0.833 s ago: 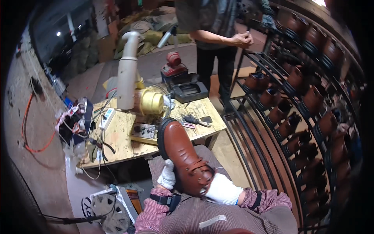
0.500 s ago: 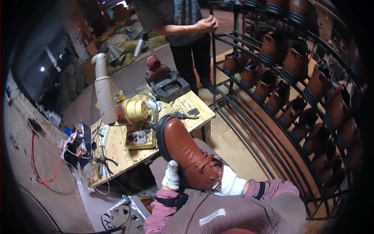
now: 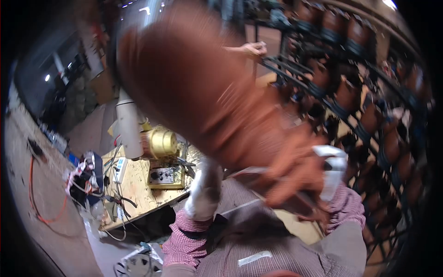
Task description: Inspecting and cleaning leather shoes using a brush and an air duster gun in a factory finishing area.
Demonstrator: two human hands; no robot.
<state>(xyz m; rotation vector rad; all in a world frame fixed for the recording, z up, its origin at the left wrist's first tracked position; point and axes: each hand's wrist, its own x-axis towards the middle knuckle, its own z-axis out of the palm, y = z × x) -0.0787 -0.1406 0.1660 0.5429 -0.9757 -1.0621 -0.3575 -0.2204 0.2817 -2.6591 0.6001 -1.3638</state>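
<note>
A brown leather shoe [image 3: 203, 87] fills the middle of the view, blurred and very close to the camera. My left hand [image 3: 203, 189], in a white glove, reaches up under the shoe's near side and holds it. My right hand [image 3: 330, 171], also white-gloved, grips the shoe's heel end at the right. Both checked sleeves come in from the lower edge.
A wooden workbench [image 3: 138, 189] at the left carries a brass-coloured machine [image 3: 161, 142], a white pipe [image 3: 128, 124], a control box and cables. A dark metal rack [image 3: 369, 106] with several brown shoes curves along the right. Another person's hand [image 3: 251, 48] touches the rack at the top.
The shoe has been lifted from lap height up toward the camera and now covers much of the view. Both hands rose with it.
</note>
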